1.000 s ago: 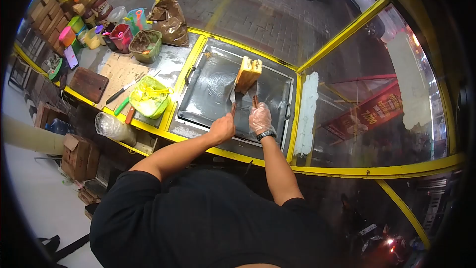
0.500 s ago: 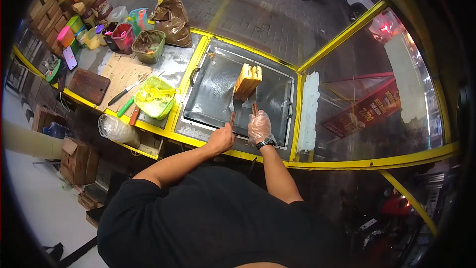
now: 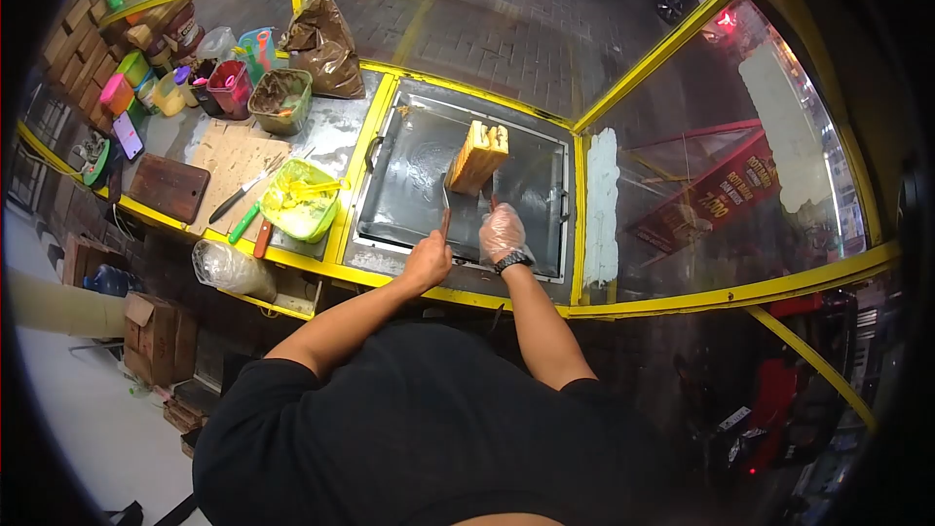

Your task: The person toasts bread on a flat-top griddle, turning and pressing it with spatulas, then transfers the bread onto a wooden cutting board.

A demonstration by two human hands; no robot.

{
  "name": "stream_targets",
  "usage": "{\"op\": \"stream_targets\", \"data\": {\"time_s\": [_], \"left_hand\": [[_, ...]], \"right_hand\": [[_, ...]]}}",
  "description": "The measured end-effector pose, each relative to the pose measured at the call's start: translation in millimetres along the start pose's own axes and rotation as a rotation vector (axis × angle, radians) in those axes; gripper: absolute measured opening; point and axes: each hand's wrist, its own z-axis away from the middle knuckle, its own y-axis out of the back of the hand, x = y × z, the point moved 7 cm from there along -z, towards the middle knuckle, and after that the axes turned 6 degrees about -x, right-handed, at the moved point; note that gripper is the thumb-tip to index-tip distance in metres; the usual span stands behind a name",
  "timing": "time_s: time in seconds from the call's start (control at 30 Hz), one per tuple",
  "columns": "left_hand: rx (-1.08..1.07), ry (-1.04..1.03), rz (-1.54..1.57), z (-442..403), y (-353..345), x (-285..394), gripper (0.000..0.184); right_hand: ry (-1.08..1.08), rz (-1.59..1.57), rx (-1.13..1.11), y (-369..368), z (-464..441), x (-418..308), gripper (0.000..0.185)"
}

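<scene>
A golden-brown block of toasted bread (image 3: 476, 161) stands upright on the dark flat griddle (image 3: 414, 175), its pale top showing cut edges. My bare left hand (image 3: 427, 261) grips the wooden handle of a spatula (image 3: 446, 217), whose blade is at the bread's lower left side. My right hand (image 3: 503, 232), in a clear plastic glove with a dark watch at the wrist, is closed on a second spatula (image 3: 492, 202) at the lower right side. Much of that second spatula is hidden by the glove and bread.
Left of the griddle lie a green tub of yellow spread (image 3: 302, 202), a knife (image 3: 232, 203) and a dark cutting board (image 3: 168, 187). Behind them stand a tub of brown spread (image 3: 280, 99) and a brown plastic bag (image 3: 324, 49). A yellow frame (image 3: 584, 224) with glass borders the right side.
The left spatula has shifted left and away from me, from the bread's near base to its left side. My right hand has moved slightly forward. The whole view has shifted a little.
</scene>
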Motion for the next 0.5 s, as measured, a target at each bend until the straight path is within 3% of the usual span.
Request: {"op": "stream_targets", "data": {"time_s": [0.5], "left_hand": [[-0.103, 0.008, -0.052, 2.3, -18.6, 5.0, 0.026]], "right_hand": [[0.049, -0.041, -0.036, -15.4, 7.9, -3.0, 0.022]]}}
